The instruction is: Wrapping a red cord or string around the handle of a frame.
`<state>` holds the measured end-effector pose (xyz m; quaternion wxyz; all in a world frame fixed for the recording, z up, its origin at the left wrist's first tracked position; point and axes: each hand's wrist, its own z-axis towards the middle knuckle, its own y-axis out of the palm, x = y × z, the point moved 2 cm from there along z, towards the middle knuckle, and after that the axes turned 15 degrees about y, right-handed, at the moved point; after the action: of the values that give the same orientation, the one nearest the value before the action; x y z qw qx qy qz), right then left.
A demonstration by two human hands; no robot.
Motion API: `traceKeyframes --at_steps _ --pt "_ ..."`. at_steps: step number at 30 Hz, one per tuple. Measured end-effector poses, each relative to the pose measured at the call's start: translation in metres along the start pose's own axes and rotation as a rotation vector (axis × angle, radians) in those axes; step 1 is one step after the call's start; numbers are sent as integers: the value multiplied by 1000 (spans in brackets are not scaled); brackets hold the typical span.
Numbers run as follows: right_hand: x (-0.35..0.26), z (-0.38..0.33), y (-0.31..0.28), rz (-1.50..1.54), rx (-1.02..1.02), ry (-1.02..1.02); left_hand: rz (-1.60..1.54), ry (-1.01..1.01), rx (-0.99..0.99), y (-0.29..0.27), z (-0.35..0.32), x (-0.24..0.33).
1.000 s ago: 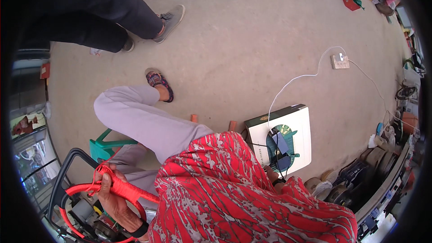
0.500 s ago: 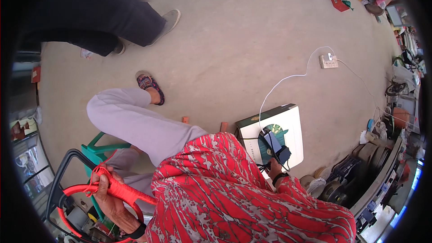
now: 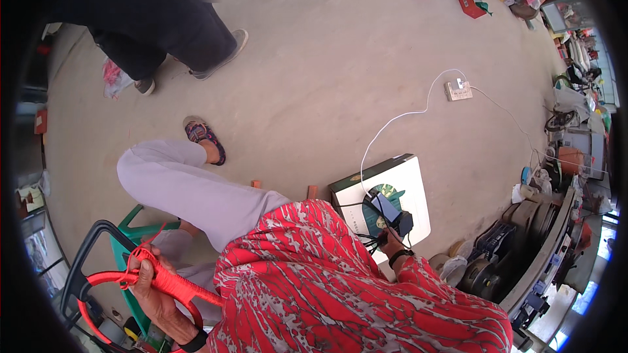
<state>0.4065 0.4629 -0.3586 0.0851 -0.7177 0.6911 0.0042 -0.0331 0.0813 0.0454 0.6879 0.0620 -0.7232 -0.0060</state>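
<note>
At the lower left my left hand is closed round a red cord-wrapped hoop, its thumb pressed on the winding near loose cord ends. A black curved frame stands beside the hoop; how the two join is hard to tell. My right hand rests over a white and green box, its fingers closed on black cables. Against these fingers lies a small dark device with a black block and a white cord running from it. My fingertips there are partly hidden.
A person in dark trousers stands at the upper left. A power strip lies on the floor with a white cable. Clutter and dark round pans line the right side. A green plastic stool is by my leg.
The view has shifted slightly, so floor things sit further left. The standing person's feet are further apart. Both my hands keep their holds.
</note>
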Motion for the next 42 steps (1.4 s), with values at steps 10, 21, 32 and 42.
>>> traceKeyframes --at_steps 10,21,32,42 --pt "9 46 -27 -551 -60 -339 -133 62 -40 -13 19 5" --pt "-5 -54 -15 -805 -249 306 -166 101 -163 -3 26 7" --pt "-149 -84 -11 -1297 202 223 -239 107 -140 -11 22 12" --pt "-221 26 71 -856 422 -776 -222 154 -137 -13 20 5"
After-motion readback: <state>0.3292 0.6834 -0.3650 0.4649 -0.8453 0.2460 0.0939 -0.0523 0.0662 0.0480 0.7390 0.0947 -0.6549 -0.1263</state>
